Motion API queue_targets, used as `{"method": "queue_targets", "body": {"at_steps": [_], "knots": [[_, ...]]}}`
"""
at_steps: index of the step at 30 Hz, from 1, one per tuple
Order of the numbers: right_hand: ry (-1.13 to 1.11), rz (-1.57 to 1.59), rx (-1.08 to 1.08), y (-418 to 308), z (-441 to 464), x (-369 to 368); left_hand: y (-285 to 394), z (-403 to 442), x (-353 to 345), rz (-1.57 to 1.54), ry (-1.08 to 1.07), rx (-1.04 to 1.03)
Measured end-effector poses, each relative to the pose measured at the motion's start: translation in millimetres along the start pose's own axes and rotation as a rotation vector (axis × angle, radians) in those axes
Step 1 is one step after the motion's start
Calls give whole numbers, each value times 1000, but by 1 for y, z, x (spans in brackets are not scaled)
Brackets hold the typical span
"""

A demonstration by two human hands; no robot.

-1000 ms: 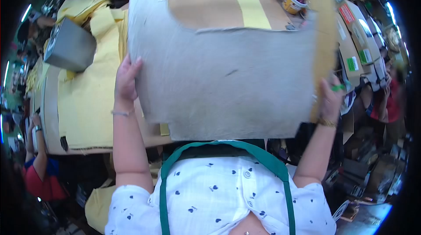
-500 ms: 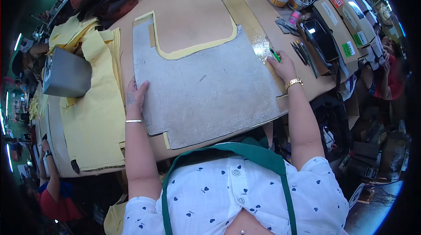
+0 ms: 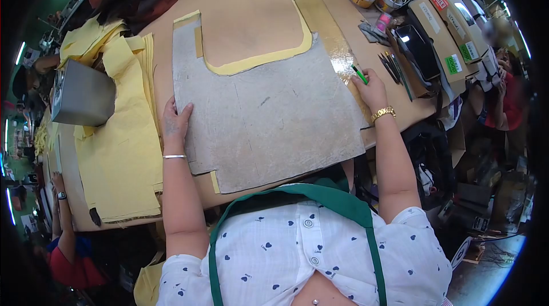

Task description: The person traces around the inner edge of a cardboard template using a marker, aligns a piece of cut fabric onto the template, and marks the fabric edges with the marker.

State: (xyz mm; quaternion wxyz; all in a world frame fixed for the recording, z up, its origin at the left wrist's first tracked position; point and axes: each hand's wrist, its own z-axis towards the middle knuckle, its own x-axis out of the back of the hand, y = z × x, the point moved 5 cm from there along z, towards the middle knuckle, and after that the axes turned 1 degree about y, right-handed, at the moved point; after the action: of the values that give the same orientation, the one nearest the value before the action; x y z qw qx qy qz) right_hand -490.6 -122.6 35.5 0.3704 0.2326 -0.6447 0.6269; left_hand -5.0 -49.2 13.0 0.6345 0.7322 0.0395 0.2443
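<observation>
Worktop (image 3: 251, 14) carries everything. Our grey notched panel (image 3: 269, 112) lies flat on it, mid-span, just beside the near edge; probably kept that close so 2 hands reach its sides. Under it, a yellow sheet (image 3: 257, 63) shows around the notch, at the 2 arm tips and by the near left corner. Yellow cloth stack (image 3: 117, 174) sits along the left edge with a metal block (image 3: 86, 97) on top, likely a weight keeping the layers down. Cardboard boxes (image 3: 437, 26) are at the right edge, phone (image 3: 417, 52) and pencils (image 3: 391, 70) inboard of them, likely parked within right-hand reach.

Our left hand (image 3: 176, 123) is at the panel's left edge, thumb on the face, presumably steadying it; can't tell if the fingers pinch. Our right hand (image 3: 372, 90) rests on the glossy tan strip (image 3: 314, 12) at the panel's right side, thumb and fingers closed on a green pen (image 3: 359, 74).

Diff vs 1.0 s ago: panel was up off the worktop, blurred; now down flat, with the yellow margin visible. Vs 0.5 s ago: nearly identical, hands at the same 2 sides, pen still gripped.
</observation>
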Motion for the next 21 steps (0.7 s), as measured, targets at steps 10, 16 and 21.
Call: {"method": "queue_targets", "body": {"at_steps": [10, 16, 21], "knots": [[-57, -337, 45, -21, 2, -6, 18, 6, 4, 308, -3, -139], [14, -487, 129, -21, 0, -7, 15, 10, 4, 498, 19, -257], [-121, -454, 183, -13, 9, -9, 22, 5, 1, 444, -136, -174]]}}
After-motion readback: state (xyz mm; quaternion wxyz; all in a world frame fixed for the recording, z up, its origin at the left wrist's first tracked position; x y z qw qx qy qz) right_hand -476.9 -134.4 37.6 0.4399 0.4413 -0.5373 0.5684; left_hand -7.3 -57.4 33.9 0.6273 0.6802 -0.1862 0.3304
